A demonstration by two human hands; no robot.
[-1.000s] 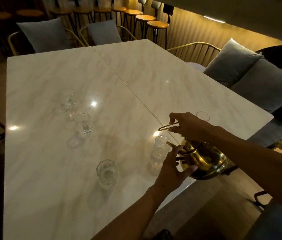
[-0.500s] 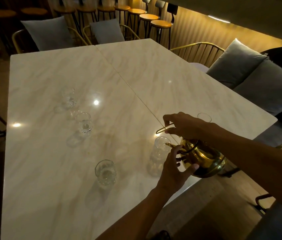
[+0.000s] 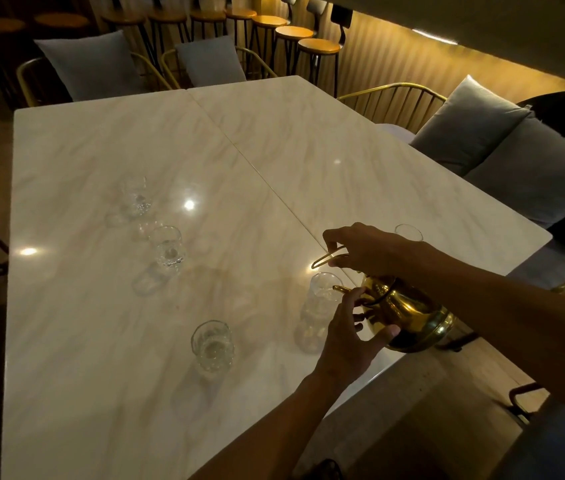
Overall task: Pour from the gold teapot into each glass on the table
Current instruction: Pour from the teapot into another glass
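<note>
The gold teapot (image 3: 412,317) hangs tilted over the near right edge of the marble table (image 3: 101,341), its spout just above the rim of a tall clear glass (image 3: 322,299). My right hand (image 3: 367,249) grips the teapot's thin wire handle from above. My left hand (image 3: 350,337) steadies the pot's body from below and in front. A short glass (image 3: 212,344) stands near the front. Two more glasses (image 3: 169,249) (image 3: 135,195) stand in a row further left. Another glass (image 3: 409,233) shows only its rim behind my right wrist.
A seam (image 3: 260,171) splits the table into two slabs. Gold-framed chairs with grey cushions (image 3: 468,124) line the right and far sides. Bar stools (image 3: 317,46) stand at the back. The floor (image 3: 412,410) shows below the near right table edge.
The teapot has tipped a little further toward the tall glass, with both hands shifting slightly left. The glasses have not moved.
</note>
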